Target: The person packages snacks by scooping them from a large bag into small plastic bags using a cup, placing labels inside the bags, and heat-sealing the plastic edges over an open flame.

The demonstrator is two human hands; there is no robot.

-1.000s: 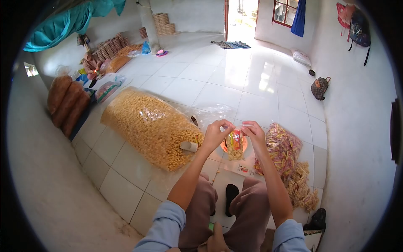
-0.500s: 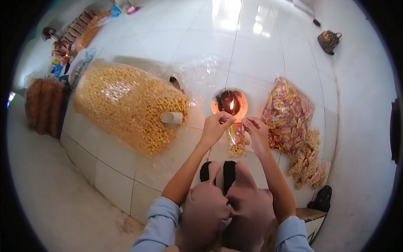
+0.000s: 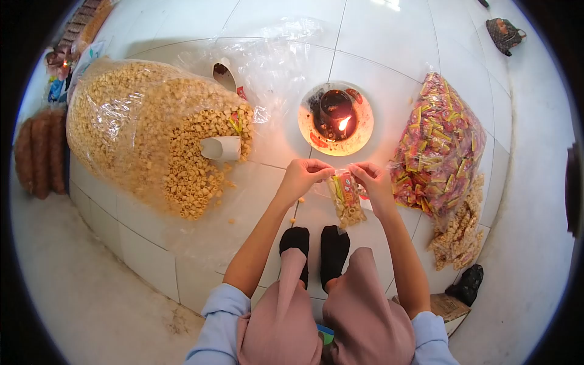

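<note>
From my head, the one camera looks steeply down and slightly forward over my knees (image 3: 281,322), near enough that my left hand (image 3: 302,178) and right hand (image 3: 375,185) sit about the middle, its wide, dark-cornered view bowing the floor (image 3: 389,52) and reaching the wall (image 3: 538,201) on my right.

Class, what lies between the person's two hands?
In the head view, a clear packet of ring snacks, its top held by the left hand and right hand.

Pkg. wkshp w/ lg. snack bag (image 3: 131,115) & sachet bag (image 3: 441,143).
</note>
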